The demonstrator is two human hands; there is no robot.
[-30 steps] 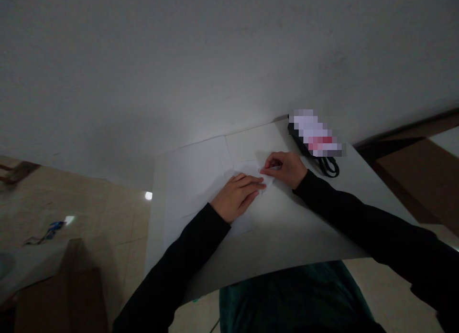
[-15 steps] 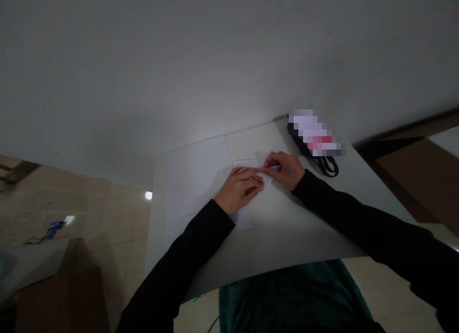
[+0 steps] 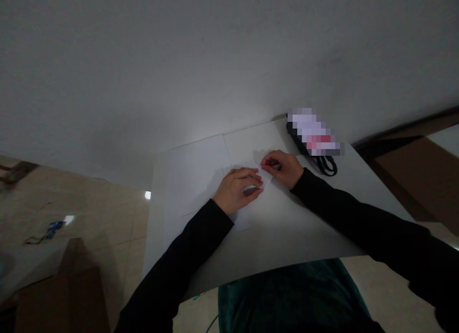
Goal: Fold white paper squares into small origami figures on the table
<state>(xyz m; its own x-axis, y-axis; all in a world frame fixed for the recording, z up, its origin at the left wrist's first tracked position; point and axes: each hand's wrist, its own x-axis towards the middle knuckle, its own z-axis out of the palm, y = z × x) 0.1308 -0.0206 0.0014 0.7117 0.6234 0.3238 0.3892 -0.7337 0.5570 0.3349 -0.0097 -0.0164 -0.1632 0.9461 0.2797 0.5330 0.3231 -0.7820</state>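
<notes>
A small piece of white paper point(image 3: 264, 178) lies on the white table point(image 3: 287, 228), partly folded. My left hand point(image 3: 237, 189) rests on it with curled fingers, pinching its edge. My right hand point(image 3: 283, 166) pinches the far corner of the same paper between thumb and fingers. Both sleeves are black. Larger white sheets point(image 3: 195, 175) lie flat under and to the left of my hands.
A black strap or pouch point(image 3: 324, 164) lies at the table's far right, beside a blurred patch. The wall runs just behind the table. A brown cardboard box point(image 3: 60, 295) and a blue item point(image 3: 53, 226) sit on the tiled floor at left.
My left hand slid slightly away from me and its fingers curled from flat onto the paper's edge. The right hand shifted a little farther away, still pinching.
</notes>
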